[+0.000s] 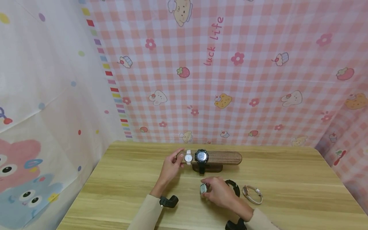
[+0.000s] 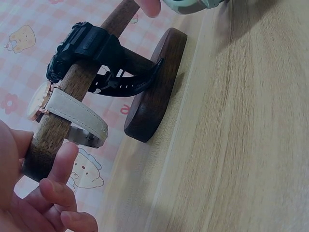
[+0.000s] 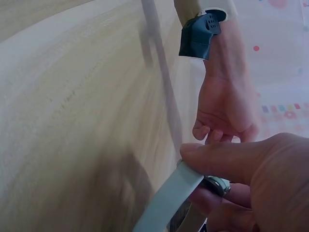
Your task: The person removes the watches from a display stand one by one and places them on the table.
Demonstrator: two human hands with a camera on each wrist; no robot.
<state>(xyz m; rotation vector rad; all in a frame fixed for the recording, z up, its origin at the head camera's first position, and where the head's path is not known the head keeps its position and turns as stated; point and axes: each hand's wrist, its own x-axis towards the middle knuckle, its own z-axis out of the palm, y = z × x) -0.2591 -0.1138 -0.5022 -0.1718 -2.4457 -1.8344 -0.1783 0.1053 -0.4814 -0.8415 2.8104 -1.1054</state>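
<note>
My left hand (image 1: 169,168) pinches the left end of a dark wooden watch stand (image 1: 225,157) between thumb and fingers. Round its bar, beside that hand, sits a white-strapped watch (image 2: 77,112) with a rose-gold case. Just right of it, a chunky black digital watch (image 1: 202,156) also hangs on the bar, its strap tail loose below. In front of the stand, my right hand (image 1: 219,192) holds a pale green watch (image 1: 203,188) off the table, thumb on one side and fingers on the other. The right wrist view shows its pale strap (image 3: 169,199) curving downward; the fingers partly hide the case.
A black watch strap (image 1: 236,187) lies partly behind my right hand. Right of it, a slim bracelet watch (image 1: 253,195) rests on the wooden table (image 1: 293,179). A pink checked cloth (image 1: 258,80) hangs behind the table, and a white printed one (image 1: 57,127) at the left.
</note>
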